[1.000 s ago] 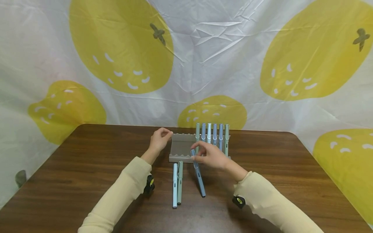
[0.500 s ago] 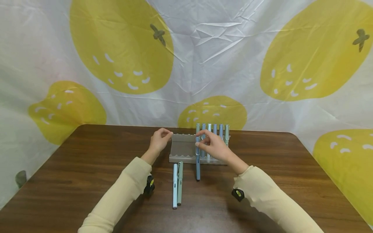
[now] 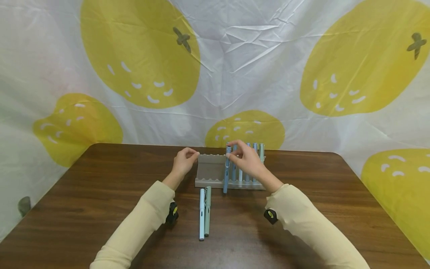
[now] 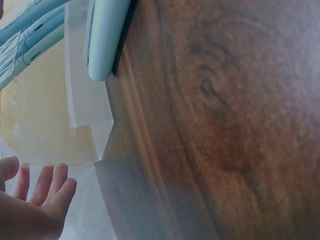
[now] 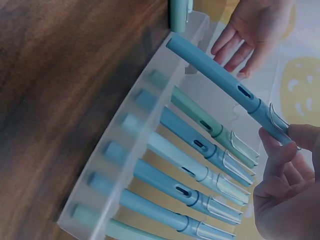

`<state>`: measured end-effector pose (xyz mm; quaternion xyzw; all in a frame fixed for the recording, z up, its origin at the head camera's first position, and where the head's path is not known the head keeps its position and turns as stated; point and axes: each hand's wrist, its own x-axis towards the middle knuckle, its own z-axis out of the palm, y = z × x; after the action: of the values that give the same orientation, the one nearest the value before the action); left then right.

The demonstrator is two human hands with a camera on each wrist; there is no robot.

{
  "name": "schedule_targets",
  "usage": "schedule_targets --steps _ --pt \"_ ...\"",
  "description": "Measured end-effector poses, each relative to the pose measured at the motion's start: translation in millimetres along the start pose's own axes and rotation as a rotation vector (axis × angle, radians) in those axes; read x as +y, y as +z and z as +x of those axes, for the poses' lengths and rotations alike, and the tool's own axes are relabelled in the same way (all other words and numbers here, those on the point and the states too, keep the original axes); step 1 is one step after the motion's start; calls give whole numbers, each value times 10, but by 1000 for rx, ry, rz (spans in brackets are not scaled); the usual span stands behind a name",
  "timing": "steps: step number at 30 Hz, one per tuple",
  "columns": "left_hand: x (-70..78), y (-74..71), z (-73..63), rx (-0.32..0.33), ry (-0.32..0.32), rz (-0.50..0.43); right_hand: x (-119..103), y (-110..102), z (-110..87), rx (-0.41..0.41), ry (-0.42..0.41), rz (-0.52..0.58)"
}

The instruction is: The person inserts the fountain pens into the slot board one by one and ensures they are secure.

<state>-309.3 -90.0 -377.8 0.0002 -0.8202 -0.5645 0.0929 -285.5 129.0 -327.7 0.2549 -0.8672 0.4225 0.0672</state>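
Blue pen (image 5: 227,82) pinched by its cap in R hand (image 3: 246,163), lower end nr front lip of clear rack (image 3: 211,183), beside 6 racked pens (image 5: 184,129). L hand (image 3: 182,163) at rack's far-L corner, can't tell if gripping. Pale-blue pen (image 3: 202,216) & green pen (image 3: 208,213) on table (image 3: 80,201).

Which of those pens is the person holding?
The blue pen pinched in the right hand; the others rest in the rack or lie on the table.

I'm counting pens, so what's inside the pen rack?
Six pens, green and blue, lean in the pen rack. The blue pen in the right hand isn't seated yet. Whatever is directly behind the six is covered.
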Motion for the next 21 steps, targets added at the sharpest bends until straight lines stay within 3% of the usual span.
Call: schedule_targets --steps 13,21 --pt "9 -10 -10 -4 -4 6 -60 -35 165 93 -120 -50" --pt "18 -10 -24 -1 3 22 -15 59 187 211 -175 -102"
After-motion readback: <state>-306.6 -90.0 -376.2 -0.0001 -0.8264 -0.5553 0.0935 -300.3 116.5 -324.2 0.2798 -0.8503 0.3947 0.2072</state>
